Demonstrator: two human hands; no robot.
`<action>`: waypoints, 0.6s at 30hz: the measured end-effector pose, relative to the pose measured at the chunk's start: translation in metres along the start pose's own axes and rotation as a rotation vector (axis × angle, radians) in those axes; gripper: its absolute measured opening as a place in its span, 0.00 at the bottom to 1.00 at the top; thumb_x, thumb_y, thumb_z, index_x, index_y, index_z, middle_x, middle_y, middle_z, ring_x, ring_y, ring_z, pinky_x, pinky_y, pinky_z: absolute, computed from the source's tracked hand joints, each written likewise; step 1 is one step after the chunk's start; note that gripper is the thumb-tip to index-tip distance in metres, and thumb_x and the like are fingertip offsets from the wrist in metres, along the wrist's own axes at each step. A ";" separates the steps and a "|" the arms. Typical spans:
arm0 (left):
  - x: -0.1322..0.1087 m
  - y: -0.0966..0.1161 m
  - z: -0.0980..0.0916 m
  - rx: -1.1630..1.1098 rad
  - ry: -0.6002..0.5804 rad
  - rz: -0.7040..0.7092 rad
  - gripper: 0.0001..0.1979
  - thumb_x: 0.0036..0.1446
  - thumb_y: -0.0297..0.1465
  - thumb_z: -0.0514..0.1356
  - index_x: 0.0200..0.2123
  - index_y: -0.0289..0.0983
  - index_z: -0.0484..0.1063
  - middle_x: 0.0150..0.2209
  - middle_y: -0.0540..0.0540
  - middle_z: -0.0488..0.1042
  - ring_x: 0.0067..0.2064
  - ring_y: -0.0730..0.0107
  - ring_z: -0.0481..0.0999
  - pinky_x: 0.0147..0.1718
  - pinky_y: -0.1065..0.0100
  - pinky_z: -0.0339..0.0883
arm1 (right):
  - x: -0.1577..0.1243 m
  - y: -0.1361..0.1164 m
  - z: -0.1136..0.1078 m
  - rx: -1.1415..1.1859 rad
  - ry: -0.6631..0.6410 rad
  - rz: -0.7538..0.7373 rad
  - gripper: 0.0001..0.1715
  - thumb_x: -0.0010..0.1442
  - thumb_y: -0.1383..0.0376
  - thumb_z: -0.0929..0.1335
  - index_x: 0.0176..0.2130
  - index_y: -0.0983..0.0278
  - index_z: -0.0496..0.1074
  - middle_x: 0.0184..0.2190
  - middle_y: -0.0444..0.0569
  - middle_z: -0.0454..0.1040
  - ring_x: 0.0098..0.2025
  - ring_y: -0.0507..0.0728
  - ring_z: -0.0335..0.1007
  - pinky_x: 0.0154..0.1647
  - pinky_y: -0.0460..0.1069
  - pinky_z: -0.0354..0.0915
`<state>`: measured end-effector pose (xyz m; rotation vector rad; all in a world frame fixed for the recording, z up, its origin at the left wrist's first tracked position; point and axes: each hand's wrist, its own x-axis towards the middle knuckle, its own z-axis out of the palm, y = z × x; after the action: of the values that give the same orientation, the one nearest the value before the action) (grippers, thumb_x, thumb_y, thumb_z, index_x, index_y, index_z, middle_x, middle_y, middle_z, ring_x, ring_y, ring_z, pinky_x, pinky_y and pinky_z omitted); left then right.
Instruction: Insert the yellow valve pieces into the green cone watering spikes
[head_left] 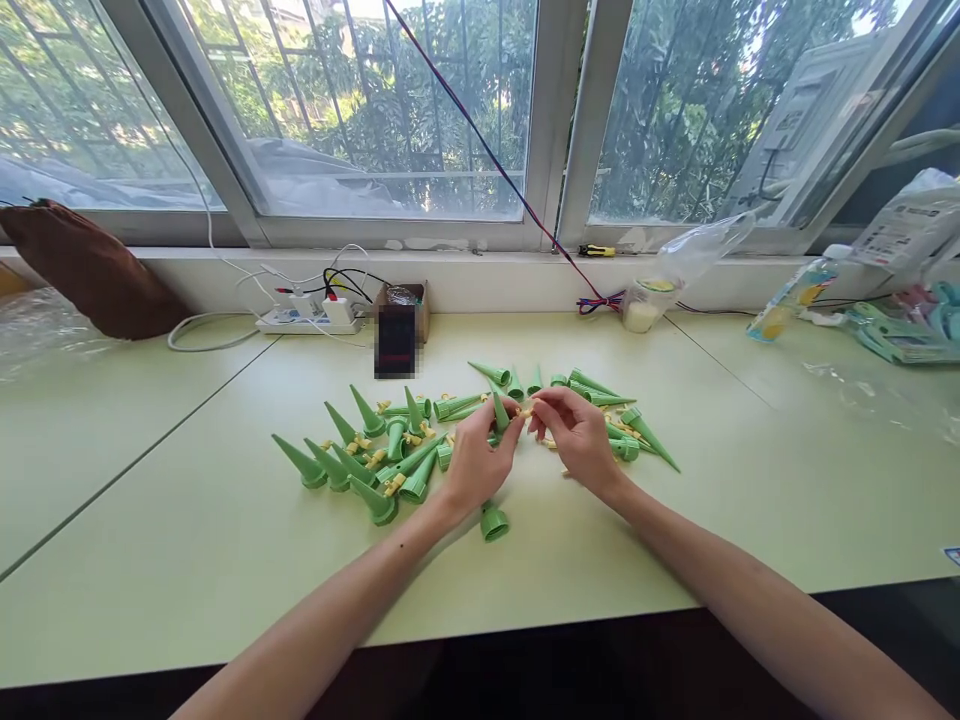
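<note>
My left hand (481,452) is closed around a green plastic watering spike (500,412), its pointed tip turned up and toward the window. Against the end of that spike, my right hand (579,438) pinches a small yellow valve (525,412) between thumb and fingertips. Whether the valve sits inside the spike is hidden by the fingers. Below my left wrist, a loose green spike (494,523) lies with its round open end facing me. Several green spikes fitted with yellow valves (373,500) stand or lie to the left. More loose spikes (651,440) lie beyond and beside my right hand.
Along the window sill are a power strip (309,318) with cables, a small cardboard box (420,308), a dark blurred device (395,342) and a cup (643,308). A bottle (796,295) and a brown bag (94,270) stand farther out. The table (600,570) ends near me.
</note>
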<state>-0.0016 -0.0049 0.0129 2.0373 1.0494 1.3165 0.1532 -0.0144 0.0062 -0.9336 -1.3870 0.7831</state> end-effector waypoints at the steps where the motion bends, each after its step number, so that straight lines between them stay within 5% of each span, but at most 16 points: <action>1: 0.000 0.000 0.000 -0.001 0.007 -0.002 0.06 0.61 0.34 0.58 0.39 0.38 0.69 0.32 0.49 0.74 0.30 0.73 0.71 0.29 0.71 0.64 | 0.000 -0.001 0.000 0.010 0.012 -0.002 0.13 0.63 0.55 0.67 0.39 0.63 0.72 0.26 0.45 0.73 0.26 0.52 0.70 0.29 0.49 0.69; 18: -0.002 0.001 0.004 0.049 -0.044 0.070 0.06 0.64 0.34 0.55 0.37 0.38 0.69 0.34 0.48 0.76 0.31 0.72 0.71 0.33 0.68 0.65 | 0.001 -0.001 0.001 0.038 0.023 0.023 0.11 0.59 0.56 0.70 0.36 0.62 0.75 0.31 0.46 0.74 0.26 0.52 0.67 0.29 0.49 0.69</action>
<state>0.0015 -0.0068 0.0108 2.1468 1.0086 1.2858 0.1519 -0.0140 0.0068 -0.9272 -1.3392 0.8113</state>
